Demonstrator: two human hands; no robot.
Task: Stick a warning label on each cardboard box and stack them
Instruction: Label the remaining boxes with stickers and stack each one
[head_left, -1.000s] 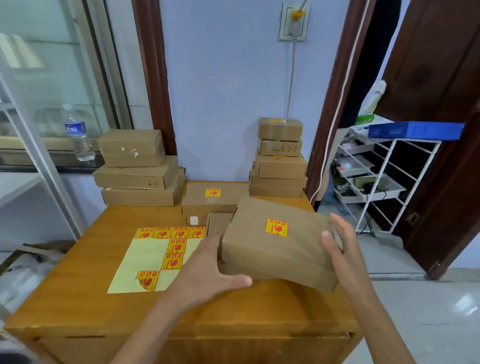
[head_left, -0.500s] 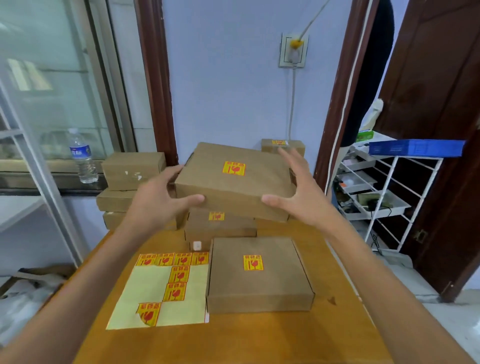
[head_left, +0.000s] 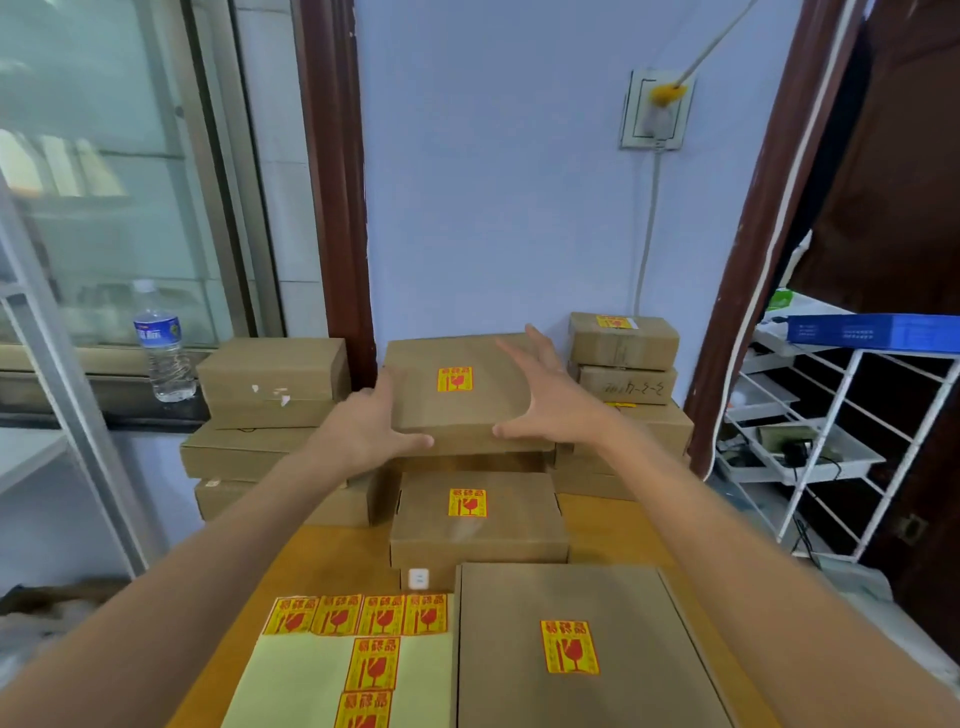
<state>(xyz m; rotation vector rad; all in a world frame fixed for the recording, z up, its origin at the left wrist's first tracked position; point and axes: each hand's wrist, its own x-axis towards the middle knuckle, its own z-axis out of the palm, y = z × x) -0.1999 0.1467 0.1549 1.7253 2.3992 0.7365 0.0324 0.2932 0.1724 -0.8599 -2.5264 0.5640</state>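
— Where is the labelled box (head_left: 457, 395) relative to the hands?

— Between them, held up at the far edge of the wooden table (head_left: 322, 556), above the smaller labelled box (head_left: 478, 514) that lies on the table near that edge. The left hand (head_left: 363, 431) is on its left side, the right hand (head_left: 550, 400) on its right.

— How are the hands gripping it?

— Both are spread wide and clasp the box between them. The left thumb runs under the near bottom edge, with the fingers along the left side. The right thumb points in along the near edge, and the right fingers stretch up across the top toward the far right corner. Both arms are stretched well forward from the near edge.

— Is its warning label (head_left: 454, 379) visible?

— Yes, a yellow and red sticker in the middle of the top face, between the two hands.

— What else is on the table?

— A large flat box (head_left: 582, 649) with its own label sits at the near right. Just beside it on the left lies the label sheet (head_left: 311, 680), with several stickers still on it. An unlabelled pile of boxes (head_left: 270, 415) stands at the far left corner, a labelled stack (head_left: 623, 384) at the far right corner.
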